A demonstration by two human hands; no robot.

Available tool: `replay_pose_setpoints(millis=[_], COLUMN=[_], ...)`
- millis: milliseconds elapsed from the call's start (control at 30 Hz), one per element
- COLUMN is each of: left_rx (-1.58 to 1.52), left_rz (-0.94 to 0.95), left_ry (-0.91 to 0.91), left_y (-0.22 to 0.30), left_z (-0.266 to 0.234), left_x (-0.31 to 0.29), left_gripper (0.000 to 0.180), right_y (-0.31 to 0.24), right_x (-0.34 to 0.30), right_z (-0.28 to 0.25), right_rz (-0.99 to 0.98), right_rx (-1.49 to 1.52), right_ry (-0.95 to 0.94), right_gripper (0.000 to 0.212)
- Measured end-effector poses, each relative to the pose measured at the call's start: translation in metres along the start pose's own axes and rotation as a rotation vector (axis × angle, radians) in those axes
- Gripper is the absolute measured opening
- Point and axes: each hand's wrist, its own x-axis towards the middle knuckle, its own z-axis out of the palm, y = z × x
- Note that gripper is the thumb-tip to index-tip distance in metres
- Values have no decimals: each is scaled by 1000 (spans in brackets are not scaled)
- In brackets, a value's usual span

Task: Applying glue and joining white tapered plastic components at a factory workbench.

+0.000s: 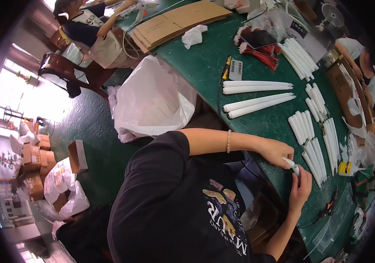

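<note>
My left hand (276, 151), a beaded bracelet at its wrist, pinches one end of a short white tube-like piece (289, 162). My right hand (300, 189) grips the other end, so the piece spans both hands over the table's near edge. It looks like part of a white taper candle, but most of it is covered by my fingers. Just beyond my hands lie bundles of white taper candles (314, 158). To the left of these, two pairs of longer white candles (260, 105) lie side by side on the green table (257, 127).
A remote control (235, 70), red wires (266, 59) under a dark phone (257, 39), and more white candles (299, 59) lie farther off. A glue bottle (347, 168) and pliers (329, 206) are at the right. A large plastic bag (152, 105) stands left; other people work nearby.
</note>
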Motion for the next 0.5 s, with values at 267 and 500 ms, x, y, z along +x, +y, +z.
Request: replay_pose_setpoints(millis=[267,500], left_rx=[-97,40], left_rz=[-177,116], left_ry=[-214,-128], left_y=[11,-7], left_z=[-8,8], left_x=[3,17], left_gripper=[38,43], right_y=[11,11], right_x=[-4,-14], right_z=[0,-7], right_rz=[15,62], right_rx=[9,14], right_ry=[-82,-47], right_gripper=[28,28])
